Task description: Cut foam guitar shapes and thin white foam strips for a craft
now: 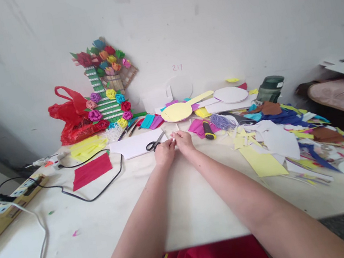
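Observation:
My left hand (164, 151) and my right hand (183, 140) meet over the middle of the table, fingertips pinched together. Something small and pale seems to be between them, with a thin whitish tip just beyond my right fingers; its kind is too small to tell. Black-handled scissors (155, 142) lie right beside my left hand, on a stack of white paper (135, 143). To the right of my right hand are magenta crepe paper (196, 127), a yellow-and-black utility knife (208, 131) and a bundle of purple-grey thread (221, 121).
Paper scraps (279, 137) are heaped at the right, before a dark green bottle (270, 89). Yellow and white paddle-shaped cutouts (177, 112) lie behind. Left are red crepe paper (92, 171), a black cable (88, 200), a power strip (21, 194), a red bag (72, 112) and paper flowers (111, 60).

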A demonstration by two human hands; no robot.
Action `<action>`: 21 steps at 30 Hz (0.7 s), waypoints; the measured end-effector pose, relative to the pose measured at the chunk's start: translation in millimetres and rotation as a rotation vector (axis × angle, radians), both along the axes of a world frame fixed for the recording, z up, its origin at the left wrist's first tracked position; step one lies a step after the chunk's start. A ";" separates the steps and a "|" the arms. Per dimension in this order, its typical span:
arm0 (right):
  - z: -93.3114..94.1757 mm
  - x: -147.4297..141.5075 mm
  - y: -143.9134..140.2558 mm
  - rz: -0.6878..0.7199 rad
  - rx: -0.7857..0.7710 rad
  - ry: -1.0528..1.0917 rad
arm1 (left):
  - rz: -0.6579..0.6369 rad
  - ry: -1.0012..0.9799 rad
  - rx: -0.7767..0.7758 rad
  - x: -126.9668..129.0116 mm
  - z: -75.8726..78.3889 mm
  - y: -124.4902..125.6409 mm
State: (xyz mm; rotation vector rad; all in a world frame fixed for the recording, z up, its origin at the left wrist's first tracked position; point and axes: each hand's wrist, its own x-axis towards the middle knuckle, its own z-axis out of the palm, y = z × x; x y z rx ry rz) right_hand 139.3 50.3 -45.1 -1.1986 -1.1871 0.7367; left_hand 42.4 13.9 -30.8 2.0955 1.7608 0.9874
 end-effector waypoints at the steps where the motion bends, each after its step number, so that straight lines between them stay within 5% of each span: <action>1: -0.8 0.1 0.8 -0.025 0.002 -0.042 | 0.031 0.066 0.008 1.4 0.7 -1.6; 8: -0.5 1.5 -0.2 -0.099 0.046 -0.143 | 0.105 0.325 0.033 8.6 5.3 -9.9; 14: 1.1 1.6 -3.7 -0.091 0.045 -0.149 | 0.101 0.240 -0.011 7.6 4.4 -8.9; 21: 1.2 -0.5 -2.6 0.037 -0.006 0.091 | 0.086 0.151 -0.027 4.0 3.4 -6.7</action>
